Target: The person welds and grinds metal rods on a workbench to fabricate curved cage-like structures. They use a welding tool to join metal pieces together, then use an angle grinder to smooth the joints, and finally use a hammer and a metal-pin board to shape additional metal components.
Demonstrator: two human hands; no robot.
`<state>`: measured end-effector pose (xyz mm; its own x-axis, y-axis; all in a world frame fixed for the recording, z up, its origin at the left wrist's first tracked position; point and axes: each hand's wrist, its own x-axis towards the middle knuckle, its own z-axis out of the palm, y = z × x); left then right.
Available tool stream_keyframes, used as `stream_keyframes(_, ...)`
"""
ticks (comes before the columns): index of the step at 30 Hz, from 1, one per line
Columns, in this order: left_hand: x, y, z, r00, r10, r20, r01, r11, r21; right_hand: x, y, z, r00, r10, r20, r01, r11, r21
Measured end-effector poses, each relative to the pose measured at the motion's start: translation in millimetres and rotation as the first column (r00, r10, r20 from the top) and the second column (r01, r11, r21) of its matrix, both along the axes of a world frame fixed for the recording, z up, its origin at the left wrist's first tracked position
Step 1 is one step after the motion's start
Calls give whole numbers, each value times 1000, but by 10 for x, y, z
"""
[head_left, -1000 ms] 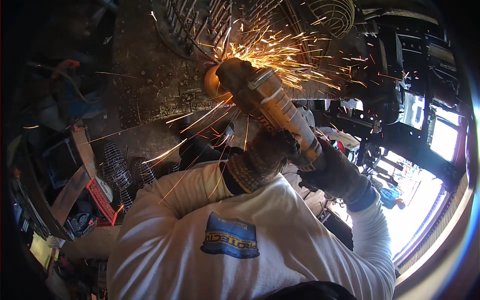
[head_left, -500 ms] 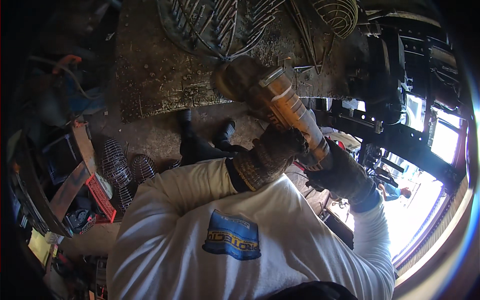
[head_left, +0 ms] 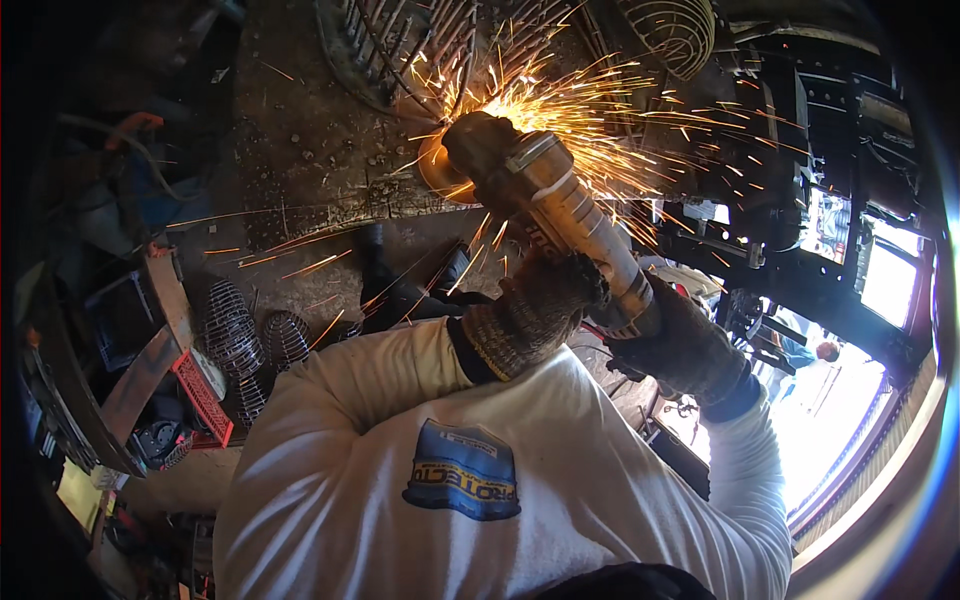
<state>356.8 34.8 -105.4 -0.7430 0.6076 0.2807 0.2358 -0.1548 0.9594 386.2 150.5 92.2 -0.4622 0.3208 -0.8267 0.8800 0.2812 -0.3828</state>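
Both my hands wear dark, worn work gloves and are closed round an orange-brown angle grinder (head_left: pixel 572 215). My left hand (head_left: pixel 545 312) wraps the middle of its body, while my right hand (head_left: pixel 685 345) grips the rear end. The grinder slants up and left, its head over the near end of a leaf-shaped metal rod frame (head_left: pixel 400 85). Bright orange sparks (head_left: pixel 590 115) spray from the contact, mostly to the right. Part of the disc (head_left: pixel 440 170) glows orange beside the head. The exact contact point is hidden by the head and sparks.
The frame lies on a dark, pitted workbench (head_left: pixel 300 150). A round wire piece (head_left: pixel 675 30) and thin rods lie at its right. Wire coils (head_left: pixel 232 330) and a red plastic crate (head_left: pixel 200 398) stand on the floor at left. Another person (head_left: pixel 800 352) is far off at right.
Sparks have burst out where the grinder's head meets the rod frame; only a tiny glint showed before. The head has shifted slightly right, and both hands keep their grip.
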Motion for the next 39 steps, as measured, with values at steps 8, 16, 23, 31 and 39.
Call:
stream_keyframes(8, 78, 14, -244, 931, -337, 138, 362, 897, -252, -78, -3, 55, 992, 115, -54, -116, 993, -9)
stream_keyframes(16, -87, -41, -10, 846, -261, 465, 288, 958, 12, -40, -18, 4, 997, -31, -67, 25, 995, -95)
stream_keyframes(23, -222, -141, 72, 936, -309, 172, 324, 944, -66, 4, -29, -78, 884, -467, -28, 436, 844, -311)
stream_keyframes(31, 73, 5, -229, 883, -289, -370, 254, 957, -140, -14, -87, 214, 993, 106, 52, -107, 994, 16)
stream_keyframes(39, -144, 239, 213, 518, -668, 535, 571, 735, 365, 858, -123, -94, 854, -471, -219, 433, 878, -202)
